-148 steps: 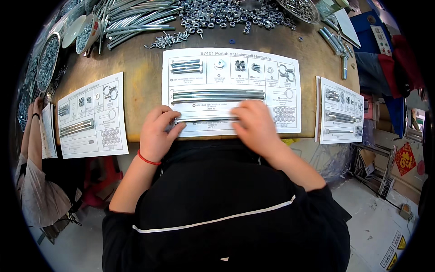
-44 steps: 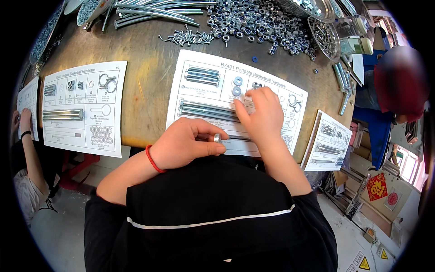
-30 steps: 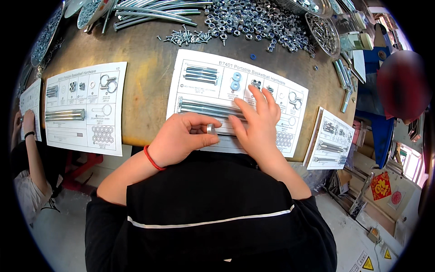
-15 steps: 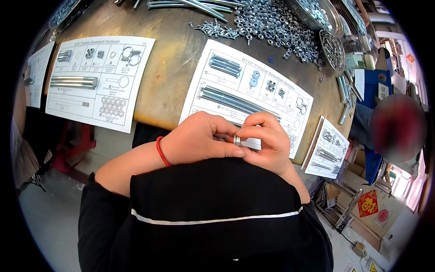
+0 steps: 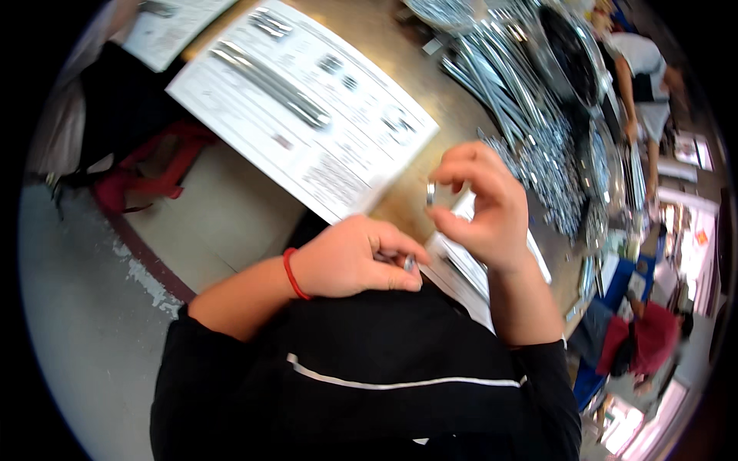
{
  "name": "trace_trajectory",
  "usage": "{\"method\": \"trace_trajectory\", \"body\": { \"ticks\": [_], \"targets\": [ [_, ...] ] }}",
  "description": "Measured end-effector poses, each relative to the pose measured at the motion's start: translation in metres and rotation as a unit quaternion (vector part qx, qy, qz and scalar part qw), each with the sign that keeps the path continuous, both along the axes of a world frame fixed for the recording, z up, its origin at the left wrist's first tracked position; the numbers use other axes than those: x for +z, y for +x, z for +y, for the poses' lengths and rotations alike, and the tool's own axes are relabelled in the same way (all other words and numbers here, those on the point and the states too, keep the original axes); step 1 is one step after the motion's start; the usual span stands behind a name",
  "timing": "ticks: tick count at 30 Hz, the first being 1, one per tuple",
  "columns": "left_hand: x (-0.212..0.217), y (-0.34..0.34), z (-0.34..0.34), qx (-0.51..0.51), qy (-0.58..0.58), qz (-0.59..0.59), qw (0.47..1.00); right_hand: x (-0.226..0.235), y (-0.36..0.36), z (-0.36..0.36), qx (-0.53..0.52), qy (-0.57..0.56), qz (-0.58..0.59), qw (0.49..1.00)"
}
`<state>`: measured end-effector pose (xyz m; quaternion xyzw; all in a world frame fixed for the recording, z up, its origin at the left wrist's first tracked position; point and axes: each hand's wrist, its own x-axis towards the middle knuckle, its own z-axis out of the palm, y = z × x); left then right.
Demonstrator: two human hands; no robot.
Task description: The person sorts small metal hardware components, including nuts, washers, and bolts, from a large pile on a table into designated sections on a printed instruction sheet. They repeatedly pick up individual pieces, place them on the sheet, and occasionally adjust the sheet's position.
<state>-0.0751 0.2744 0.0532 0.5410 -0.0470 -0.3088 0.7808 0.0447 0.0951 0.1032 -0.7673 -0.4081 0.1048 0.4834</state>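
Note:
My right hand [image 5: 486,207] is raised over the table edge and pinches a small shiny metal ring [image 5: 430,194], seen edge-on, between thumb and fingertips. Lower and to the left, my left hand [image 5: 346,257], with a red cord at the wrist, closes its thumb and fingers on a small shiny metal piece [image 5: 409,263], mostly hidden. Beyond the left hand lies a printed parts sheet [image 5: 231,119] bearing long bolts [image 5: 273,84] and small hardware. Another printed sheet [image 5: 450,269] is partly covered by my right hand and arm.
At the far right of the table lie a bundle of long metal rods [image 5: 492,81], a heap of small fasteners [image 5: 550,173] and a round metal bowl [image 5: 569,54]. A person in red [image 5: 649,338] and one in white [image 5: 642,77] are off to the right.
My hands, together on a small ring stack before, have come apart; the right has lifted away holding a ring. The view has swung left, bringing the left sheet nearer the middle.

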Motion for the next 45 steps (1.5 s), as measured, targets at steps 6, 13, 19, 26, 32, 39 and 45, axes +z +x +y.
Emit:
{"method": "trace_trajectory", "body": {
  "ticks": [6,13,19,26,32,39,45],
  "targets": [
    [-0.018,-0.033,0.055,0.107,-0.057,0.005,0.993,-0.041,0.082,0.149,-0.053,-0.196,-0.127,0.971],
    [-0.026,-0.036,0.069,0.154,-0.067,0.045,0.985,-0.099,0.143,0.235,-0.095,-0.323,-0.118,0.934],
    [-0.019,-0.019,0.060,0.171,-0.004,0.030,0.985,-0.066,0.130,0.193,-0.072,-0.260,-0.110,0.957],
    [0.002,0.008,0.022,0.100,-0.025,0.017,0.995,-0.005,0.136,-0.089,-0.227,-0.075,-0.203,0.949],
    [0.012,0.023,-0.023,0.083,-0.027,0.021,0.996,0.018,0.206,-0.318,-0.527,-0.341,-0.086,0.774],
    [0.023,0.032,-0.064,0.079,0.011,0.032,0.996,-0.015,0.277,-0.347,-0.514,-0.397,-0.039,0.759],
    [0.030,0.035,-0.079,0.087,0.025,0.039,0.995,-0.018,0.293,-0.343,-0.490,-0.375,-0.029,0.787]
  ]
}}
